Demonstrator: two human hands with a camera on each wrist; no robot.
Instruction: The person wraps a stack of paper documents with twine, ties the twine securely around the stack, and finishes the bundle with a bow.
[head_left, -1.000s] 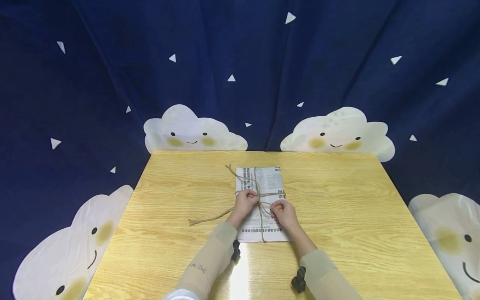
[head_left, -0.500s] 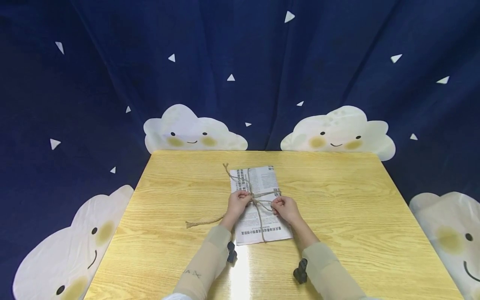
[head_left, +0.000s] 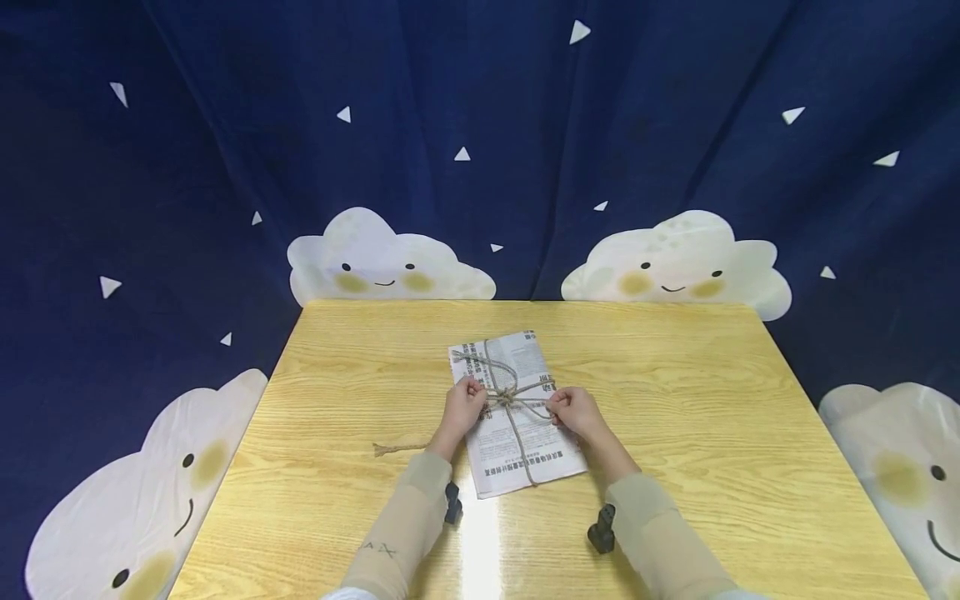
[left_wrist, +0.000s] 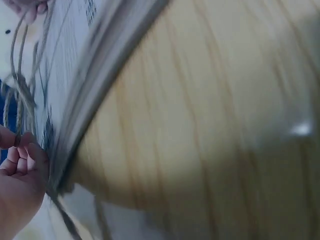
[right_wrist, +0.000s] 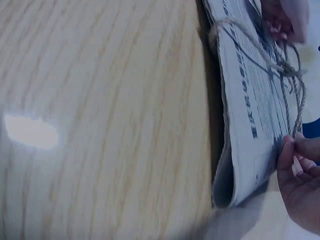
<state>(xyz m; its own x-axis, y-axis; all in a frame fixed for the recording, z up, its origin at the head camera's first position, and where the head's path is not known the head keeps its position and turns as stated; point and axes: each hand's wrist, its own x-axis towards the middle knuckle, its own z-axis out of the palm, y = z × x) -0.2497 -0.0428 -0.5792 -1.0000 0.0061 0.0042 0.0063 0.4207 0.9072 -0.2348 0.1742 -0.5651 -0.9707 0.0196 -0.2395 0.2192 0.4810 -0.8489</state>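
Note:
A folded newspaper bundle (head_left: pixel 491 446) lies tilted on the table, tied crosswise with brown twine (head_left: pixel 517 437). A knot (head_left: pixel 506 397) sits near its middle, with loops drawn out to both sides. My left hand (head_left: pixel 462 408) pinches the twine left of the knot; in the left wrist view its thumb and fingertips (left_wrist: pixel 30 140) close on a strand. On the other side, my right hand (head_left: pixel 577 410) pinches a loop by the bundle's right edge, also visible in the right wrist view. One frayed twine end (head_left: pixel 461 357) lies over the top left corner; another end (head_left: pixel 386 450) rests on the wood.
The wooden table (head_left: pixel 712 433) stretches out around the bundle on all sides. Behind it hangs a dark blue curtain (head_left: pixel 420 75) with white clouds and triangles. A small black device (head_left: pixel 602 529) is at the right wrist, and a similar one (head_left: pixel 453 503) at the left.
My left hand has moved left, away from the knot, drawing the twine wider. The bundle has turned counterclockwise and shifted left; the upper twine end now lies over it.

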